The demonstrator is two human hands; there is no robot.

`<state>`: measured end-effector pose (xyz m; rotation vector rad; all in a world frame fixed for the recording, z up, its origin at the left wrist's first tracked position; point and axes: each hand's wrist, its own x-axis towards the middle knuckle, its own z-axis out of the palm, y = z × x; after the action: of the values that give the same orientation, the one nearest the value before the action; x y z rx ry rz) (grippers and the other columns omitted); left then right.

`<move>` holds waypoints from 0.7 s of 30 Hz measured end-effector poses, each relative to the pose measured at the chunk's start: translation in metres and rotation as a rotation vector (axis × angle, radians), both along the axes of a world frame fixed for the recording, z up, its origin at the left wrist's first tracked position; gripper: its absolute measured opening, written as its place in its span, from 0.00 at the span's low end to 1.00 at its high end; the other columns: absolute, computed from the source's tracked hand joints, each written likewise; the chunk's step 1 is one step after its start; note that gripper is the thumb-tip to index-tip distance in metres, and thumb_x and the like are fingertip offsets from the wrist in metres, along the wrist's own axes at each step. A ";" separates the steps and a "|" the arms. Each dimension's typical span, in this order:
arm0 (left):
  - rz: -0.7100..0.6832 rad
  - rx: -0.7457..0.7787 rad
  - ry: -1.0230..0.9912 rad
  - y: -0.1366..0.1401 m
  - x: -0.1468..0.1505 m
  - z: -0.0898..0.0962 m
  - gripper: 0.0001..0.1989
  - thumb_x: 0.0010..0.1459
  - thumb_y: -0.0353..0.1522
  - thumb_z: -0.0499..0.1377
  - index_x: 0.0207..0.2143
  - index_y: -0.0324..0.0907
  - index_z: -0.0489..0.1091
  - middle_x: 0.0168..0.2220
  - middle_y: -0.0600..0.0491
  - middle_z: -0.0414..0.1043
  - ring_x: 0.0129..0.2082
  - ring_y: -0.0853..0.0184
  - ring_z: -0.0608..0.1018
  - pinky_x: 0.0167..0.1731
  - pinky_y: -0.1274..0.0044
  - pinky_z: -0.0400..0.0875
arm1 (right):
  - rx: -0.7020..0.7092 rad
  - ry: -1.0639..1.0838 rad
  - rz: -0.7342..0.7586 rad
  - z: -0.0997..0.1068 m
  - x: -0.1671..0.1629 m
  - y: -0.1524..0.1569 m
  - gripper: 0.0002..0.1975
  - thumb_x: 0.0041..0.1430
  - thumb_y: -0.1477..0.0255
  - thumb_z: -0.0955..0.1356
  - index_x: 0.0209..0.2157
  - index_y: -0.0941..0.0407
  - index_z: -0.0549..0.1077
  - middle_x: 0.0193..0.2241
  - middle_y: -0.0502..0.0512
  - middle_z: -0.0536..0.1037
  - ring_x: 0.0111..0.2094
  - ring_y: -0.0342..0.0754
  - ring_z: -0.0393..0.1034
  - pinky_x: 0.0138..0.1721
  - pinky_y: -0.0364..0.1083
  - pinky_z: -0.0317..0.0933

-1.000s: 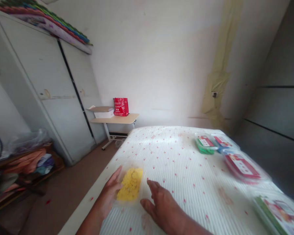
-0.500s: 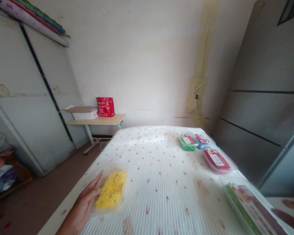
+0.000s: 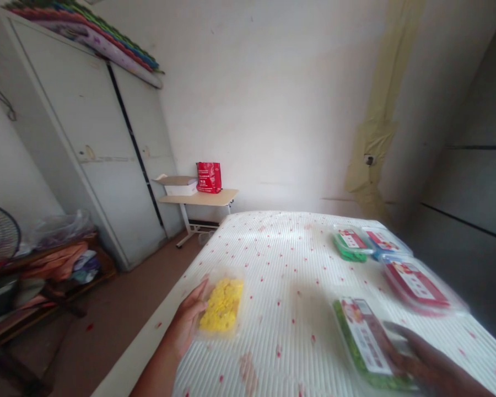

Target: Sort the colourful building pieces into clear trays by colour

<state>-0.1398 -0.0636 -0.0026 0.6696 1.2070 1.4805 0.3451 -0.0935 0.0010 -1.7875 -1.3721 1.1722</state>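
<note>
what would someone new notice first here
Probably the bright yellow pieces in the translucent tub, front and left of centre, gripped by the left hand. Next, the labelled green-filled container at front right, with the right hand at its right side. Farther back, the red bag stands out on the small table at left.

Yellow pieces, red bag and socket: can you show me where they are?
Yellow pieces (image 3: 222,309), head view: middle of the heap.
Red bag (image 3: 209,177), head view: its front.
Socket (image 3: 370,160), head view: its face.
</note>
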 end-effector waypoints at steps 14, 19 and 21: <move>0.007 0.047 -0.081 0.000 0.004 -0.002 0.34 0.40 0.25 0.56 0.54 0.44 0.64 0.63 0.51 0.51 0.61 0.58 0.58 0.56 0.71 0.60 | -0.093 0.354 0.155 0.043 -0.259 0.189 0.23 0.57 0.68 0.67 0.52 0.59 0.57 0.30 0.52 0.75 0.19 0.41 0.70 0.22 0.42 0.67; 0.041 0.081 -0.078 -0.002 0.006 -0.002 0.29 0.41 0.26 0.58 0.50 0.47 0.68 0.63 0.55 0.52 0.63 0.60 0.54 0.57 0.71 0.58 | -0.155 0.347 0.249 0.039 -0.323 0.223 0.14 0.61 0.68 0.65 0.47 0.59 0.66 0.36 0.53 0.74 0.29 0.41 0.70 0.28 0.44 0.68; 0.048 0.057 -0.080 -0.005 0.007 0.002 0.26 0.44 0.28 0.59 0.49 0.47 0.69 0.62 0.54 0.54 0.62 0.60 0.56 0.57 0.71 0.58 | -0.172 0.339 0.287 0.039 -0.341 0.229 0.13 0.62 0.68 0.64 0.46 0.59 0.67 0.39 0.54 0.73 0.33 0.43 0.70 0.32 0.45 0.68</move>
<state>-0.1329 -0.0689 -0.0003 0.6175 1.1308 1.5724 0.0037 0.1357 0.0405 -1.4422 -1.3842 1.7042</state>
